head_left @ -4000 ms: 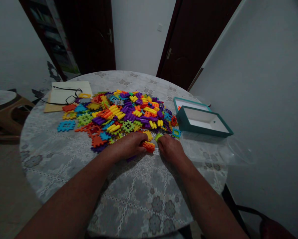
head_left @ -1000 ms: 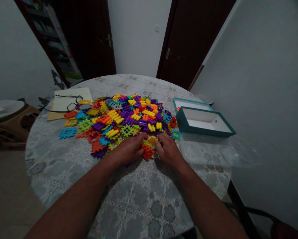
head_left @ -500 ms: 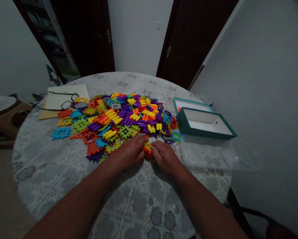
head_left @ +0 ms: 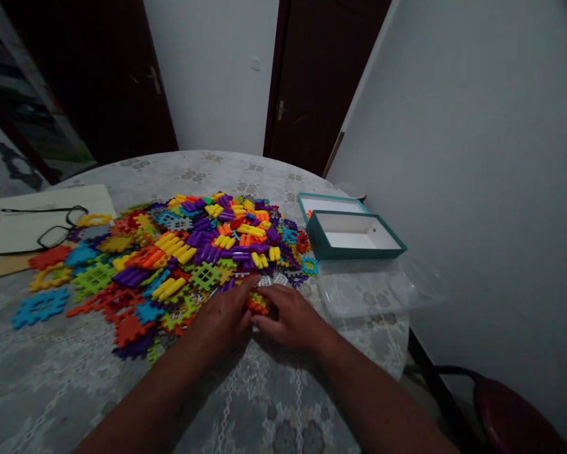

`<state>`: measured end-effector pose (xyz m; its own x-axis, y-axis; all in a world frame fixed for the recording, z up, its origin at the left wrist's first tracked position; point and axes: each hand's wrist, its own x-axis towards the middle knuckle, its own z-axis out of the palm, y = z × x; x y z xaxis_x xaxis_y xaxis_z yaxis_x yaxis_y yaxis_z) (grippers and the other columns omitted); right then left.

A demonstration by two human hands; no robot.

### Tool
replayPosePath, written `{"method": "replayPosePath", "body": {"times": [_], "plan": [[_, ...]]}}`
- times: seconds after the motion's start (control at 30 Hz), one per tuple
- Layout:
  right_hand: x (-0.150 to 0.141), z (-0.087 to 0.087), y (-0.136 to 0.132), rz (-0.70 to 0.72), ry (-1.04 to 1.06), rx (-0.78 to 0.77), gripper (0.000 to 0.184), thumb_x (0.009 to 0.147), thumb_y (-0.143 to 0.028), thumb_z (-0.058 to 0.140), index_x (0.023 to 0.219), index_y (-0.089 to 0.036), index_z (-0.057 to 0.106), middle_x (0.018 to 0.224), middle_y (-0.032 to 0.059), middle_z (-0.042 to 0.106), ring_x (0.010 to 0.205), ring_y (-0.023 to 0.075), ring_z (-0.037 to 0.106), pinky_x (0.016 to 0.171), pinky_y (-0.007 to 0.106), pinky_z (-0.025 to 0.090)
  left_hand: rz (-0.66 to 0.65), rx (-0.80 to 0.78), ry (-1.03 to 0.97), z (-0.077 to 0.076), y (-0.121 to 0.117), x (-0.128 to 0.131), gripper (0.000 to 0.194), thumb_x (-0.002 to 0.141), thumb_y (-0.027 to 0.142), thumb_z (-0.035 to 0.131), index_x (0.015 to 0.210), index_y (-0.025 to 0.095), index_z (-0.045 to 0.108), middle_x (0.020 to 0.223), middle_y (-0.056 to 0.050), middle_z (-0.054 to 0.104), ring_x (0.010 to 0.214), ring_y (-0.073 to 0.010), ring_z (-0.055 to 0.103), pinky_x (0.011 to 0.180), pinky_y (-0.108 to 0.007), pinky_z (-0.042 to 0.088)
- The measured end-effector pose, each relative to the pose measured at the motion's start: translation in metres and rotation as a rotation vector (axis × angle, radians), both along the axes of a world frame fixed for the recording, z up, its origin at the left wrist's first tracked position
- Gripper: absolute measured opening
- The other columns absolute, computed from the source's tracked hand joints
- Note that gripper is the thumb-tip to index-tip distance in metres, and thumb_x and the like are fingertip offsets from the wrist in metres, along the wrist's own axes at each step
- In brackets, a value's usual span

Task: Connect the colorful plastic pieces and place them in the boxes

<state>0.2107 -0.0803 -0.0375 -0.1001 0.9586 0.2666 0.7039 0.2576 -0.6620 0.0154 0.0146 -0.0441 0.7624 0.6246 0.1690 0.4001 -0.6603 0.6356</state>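
Note:
At the near edge of a heap of plastic building pieces (head_left: 212, 246), my left hand (head_left: 229, 312) and my right hand (head_left: 287, 313) come together. Between them is a small orange-and-yellow block assembly (head_left: 258, 304), low over the tablecloth. My left fingers close on its left side, while my right thumb and fingers grip it from the right. Part of the assembly is hidden behind the fingers. Just beyond the right fingertips lie white lattice pieces (head_left: 279, 279). A green lattice square (head_left: 205, 275) is beyond my left hand.
A teal open box (head_left: 356, 252) and its lid (head_left: 330, 200) stand to the right. In front of the box sits a clear plastic tray (head_left: 359, 296). Eyeglasses (head_left: 56, 234) rest on papers (head_left: 23, 233) at the left. A patterned cloth (head_left: 245, 391) covers the round table.
The view has turned to the right and tilted slightly, so the table things appear further left. My hands stay around the block assembly, with the right fingers reaching further over it.

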Motion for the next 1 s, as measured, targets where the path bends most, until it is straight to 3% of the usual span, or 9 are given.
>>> {"method": "replayPosePath", "body": {"times": [0.13,0.4,0.53,0.63,0.8,1.0], "plan": [[-0.004,-0.007,0.002,-0.05,-0.03,-0.006,0.038,0.096,-0.021,0.069,0.133,-0.017,0.071,0.118,0.0115,0.076,0.109,0.0257,0.071,0.1,0.039,0.056,-0.024,-0.041,-0.054,-0.001,0.004,-0.001,0.063,0.093,0.024,0.062,0.156,0.022,0.06,0.151,-0.016,0.07,0.135,-0.0352,0.07,0.116,-0.053,0.055],[-0.003,-0.014,0.002,-0.105,0.02,0.106,0.042,0.096,-0.023,0.068,0.138,-0.02,0.069,0.127,0.0128,0.077,0.114,0.0276,0.072,0.103,0.042,0.057,0.006,-0.14,-0.097,0.019,0.0,-0.002,0.061,0.095,0.023,0.065,0.155,0.027,0.06,0.151,-0.012,0.07,0.133,-0.0308,0.07,0.115,-0.048,0.055],[-0.002,-0.013,0.001,-0.103,-0.048,0.176,0.043,0.098,-0.023,0.068,0.141,-0.019,0.068,0.128,0.0144,0.075,0.116,0.0287,0.071,0.103,0.043,0.058,0.073,-0.107,-0.089,0.015,-0.001,0.0,0.062,0.095,0.02,0.068,0.156,0.027,0.06,0.147,-0.013,0.073,0.129,-0.0318,0.072,0.113,-0.049,0.055],[-0.005,-0.012,0.001,-0.09,-0.068,0.187,0.045,0.098,-0.026,0.072,0.142,-0.019,0.068,0.127,0.0147,0.074,0.117,0.0288,0.07,0.104,0.044,0.058,0.049,-0.073,-0.08,0.01,0.0,0.0,0.069,0.092,0.013,0.066,0.159,0.028,0.056,0.152,-0.012,0.07,0.136,-0.031,0.069,0.117,-0.049,0.053],[-0.006,-0.009,0.001,-0.107,-0.041,0.168,0.042,0.097,-0.027,0.073,0.139,-0.02,0.069,0.126,0.0142,0.075,0.114,0.0283,0.072,0.103,0.044,0.058,0.001,-0.058,-0.082,0.006,0.003,-0.001,0.069,0.094,0.014,0.062,0.161,0.025,0.054,0.155,-0.013,0.067,0.14,-0.029,0.066,0.119,-0.046,0.051],[0.0,-0.007,0.002,-0.144,-0.029,0.081,0.038,0.098,-0.029,0.073,0.135,-0.018,0.071,0.121,0.0149,0.077,0.107,0.0273,0.074,0.098,0.042,0.058,0.01,-0.056,-0.149,0.008,0.001,0.0,0.066,0.091,0.013,0.059,0.156,0.025,0.06,0.153,-0.014,0.068,0.138,-0.0305,0.067,0.118,-0.051,0.053]]}}
